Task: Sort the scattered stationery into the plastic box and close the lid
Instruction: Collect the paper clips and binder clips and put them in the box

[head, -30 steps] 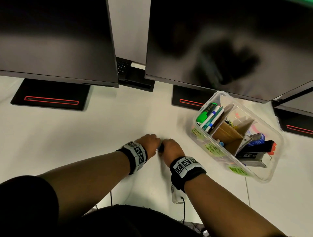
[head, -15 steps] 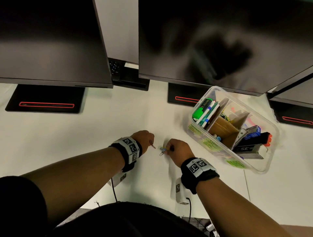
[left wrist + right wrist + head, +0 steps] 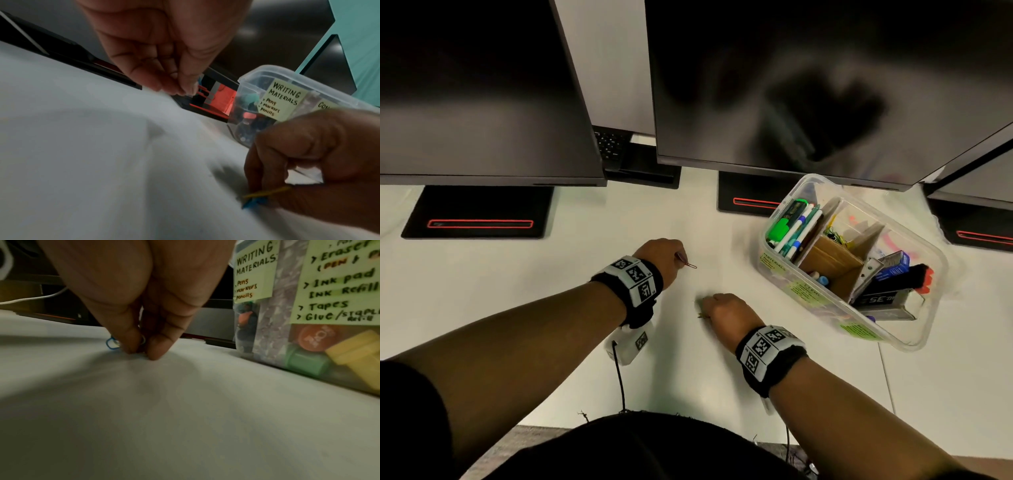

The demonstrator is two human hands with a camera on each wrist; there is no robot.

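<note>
An open clear plastic box (image 3: 914, 342) stands at the right of the white desk, with markers, pens, cardboard dividers and a stapler inside. Green labels (image 3: 255, 270) are stuck on its side. My left hand (image 3: 678, 260) pinches a red paper clip (image 3: 690, 265) just above the desk; that red paper clip (image 3: 203, 92) also sticks out of the fingertips in the left wrist view. My right hand (image 3: 709, 308), nearer to me, pinches a small bunch of paper clips against the desk. A blue clip (image 3: 112, 344) and a yellow clip (image 3: 267, 192) stick out of it.
Dark monitors (image 3: 774, 85) hang over the back of the desk on black stands (image 3: 479, 212) with red stripes. A keyboard (image 3: 609, 144) lies behind them. A small white device (image 3: 628, 346) with a cable sits at the desk's front edge under my left wrist.
The two hands, close together a second ago, have drawn apart. The left went left and away with the red clip; the right came toward me with the other clips.
</note>
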